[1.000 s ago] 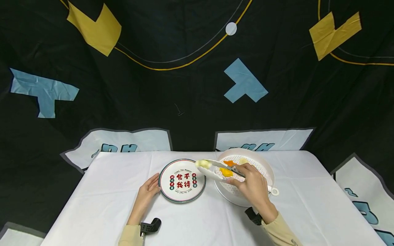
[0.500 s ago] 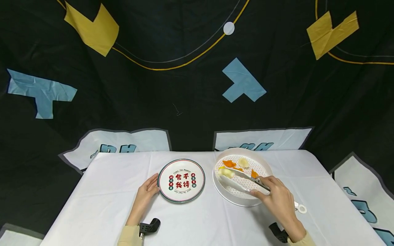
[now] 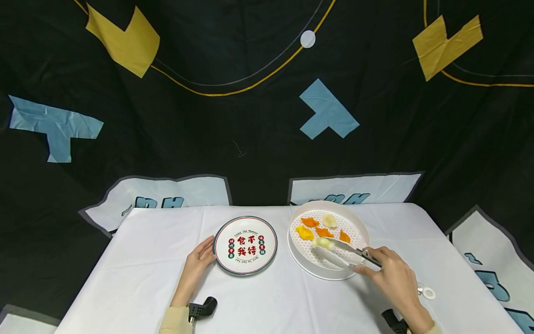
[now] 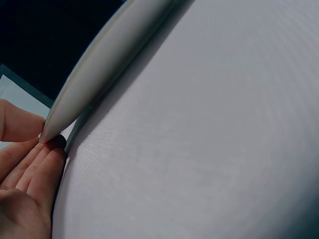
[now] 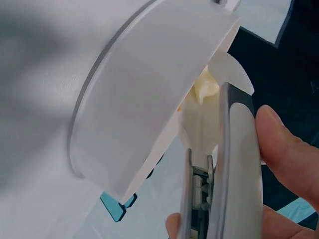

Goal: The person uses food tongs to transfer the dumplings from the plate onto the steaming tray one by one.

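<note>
My left hand (image 3: 199,260) holds the left rim of a round white plate (image 3: 245,269) with red lettering and a green edge. In the left wrist view, the plate's edge (image 4: 94,79) lies between the thumb and the fingers. My right hand (image 3: 392,273) grips a pair of tongs (image 3: 346,247) with pale tips and a hanging ring. Between the tips sits a pale yellow dumpling-like piece (image 3: 323,242), low over the perforated tray (image 3: 300,248) of a round white steamer (image 3: 329,274). The right wrist view shows the tongs (image 5: 241,169) reaching in over the steamer's wall.
On the tray lie orange pieces (image 3: 310,222), a yellow piece (image 3: 305,233) and a cream piece (image 3: 329,220). A white cloth (image 3: 158,246) covers the table. Behind it hangs a black backdrop (image 3: 250,130) with yellow and blue shapes.
My right hand has moved right and toward me, carrying the pale piece in the tongs from beside the plate back over the tray. The left hand stays at the plate.
</note>
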